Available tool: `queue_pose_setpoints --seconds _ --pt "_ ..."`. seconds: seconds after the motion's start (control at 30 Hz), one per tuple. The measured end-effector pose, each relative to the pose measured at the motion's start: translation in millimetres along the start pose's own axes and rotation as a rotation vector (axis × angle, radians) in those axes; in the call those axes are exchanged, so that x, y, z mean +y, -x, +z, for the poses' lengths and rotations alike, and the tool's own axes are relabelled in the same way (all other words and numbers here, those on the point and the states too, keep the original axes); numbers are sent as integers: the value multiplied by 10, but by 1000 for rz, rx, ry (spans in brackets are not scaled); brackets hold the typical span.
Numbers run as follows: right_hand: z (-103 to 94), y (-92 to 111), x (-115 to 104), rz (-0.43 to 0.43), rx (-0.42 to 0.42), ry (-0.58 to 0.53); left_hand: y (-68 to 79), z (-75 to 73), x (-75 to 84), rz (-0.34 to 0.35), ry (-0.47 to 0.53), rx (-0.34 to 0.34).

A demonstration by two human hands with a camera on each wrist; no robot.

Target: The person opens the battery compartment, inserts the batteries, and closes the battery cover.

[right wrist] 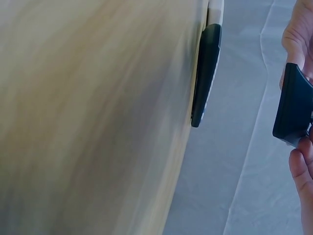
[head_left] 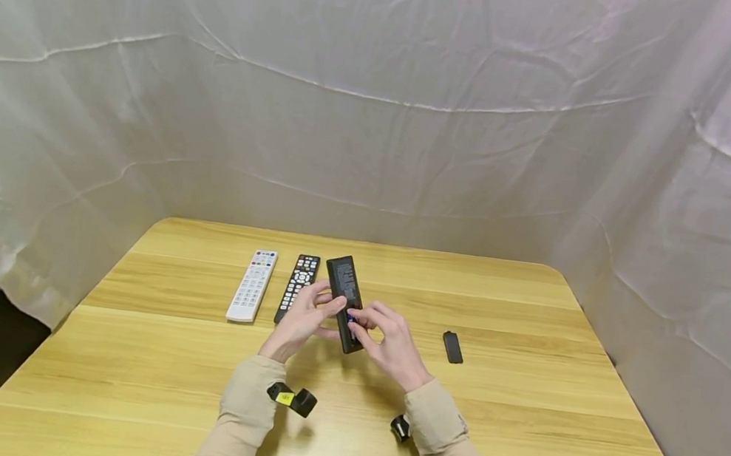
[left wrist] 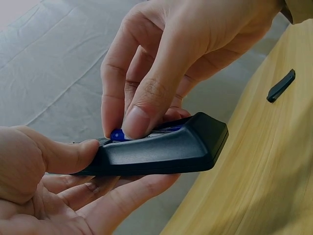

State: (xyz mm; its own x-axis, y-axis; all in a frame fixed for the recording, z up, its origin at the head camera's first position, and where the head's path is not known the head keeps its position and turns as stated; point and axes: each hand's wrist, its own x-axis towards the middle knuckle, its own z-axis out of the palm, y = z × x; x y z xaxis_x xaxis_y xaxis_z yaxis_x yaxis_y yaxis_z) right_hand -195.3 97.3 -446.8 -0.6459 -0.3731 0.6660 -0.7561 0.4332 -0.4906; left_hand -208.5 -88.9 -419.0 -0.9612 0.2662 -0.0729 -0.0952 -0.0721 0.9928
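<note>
My left hand [head_left: 302,321] holds a black remote control [head_left: 344,279] face down above the table, thumb along one edge and fingers beneath it. Its back is uncovered at the near end. There my right hand [head_left: 393,344] pinches a blue battery [left wrist: 117,135] between thumb and fingertips, right at the battery compartment. In the left wrist view more blue shows inside the compartment, partly behind the right thumb [left wrist: 139,117]. The right wrist view catches just the end of the held remote [right wrist: 293,105] at its edge. A small black battery cover [head_left: 453,347] lies on the table to the right.
Left of the hands, a white remote [head_left: 252,287] and a second black remote [head_left: 298,280] lie face up on the wooden table [head_left: 519,422]. The left hand partly overlaps the second one. Pale fabric [head_left: 374,147] hangs around the table's back and sides.
</note>
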Motion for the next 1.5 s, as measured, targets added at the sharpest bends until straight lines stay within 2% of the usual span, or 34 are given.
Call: queue_pose_setpoints --seconds 0.23,0.77,1.03,1.5 --pt "13 0 -1 -36 10 17 7 -1 9 8 3 -11" --pt "-3 -18 -24 -130 40 163 0 4 15 -12 8 1" --pt "-54 -17 -14 -135 8 146 7 18 1 -6 4 -28" --pt "-44 -1 -12 -148 16 173 7 31 1 -2 22 -10"
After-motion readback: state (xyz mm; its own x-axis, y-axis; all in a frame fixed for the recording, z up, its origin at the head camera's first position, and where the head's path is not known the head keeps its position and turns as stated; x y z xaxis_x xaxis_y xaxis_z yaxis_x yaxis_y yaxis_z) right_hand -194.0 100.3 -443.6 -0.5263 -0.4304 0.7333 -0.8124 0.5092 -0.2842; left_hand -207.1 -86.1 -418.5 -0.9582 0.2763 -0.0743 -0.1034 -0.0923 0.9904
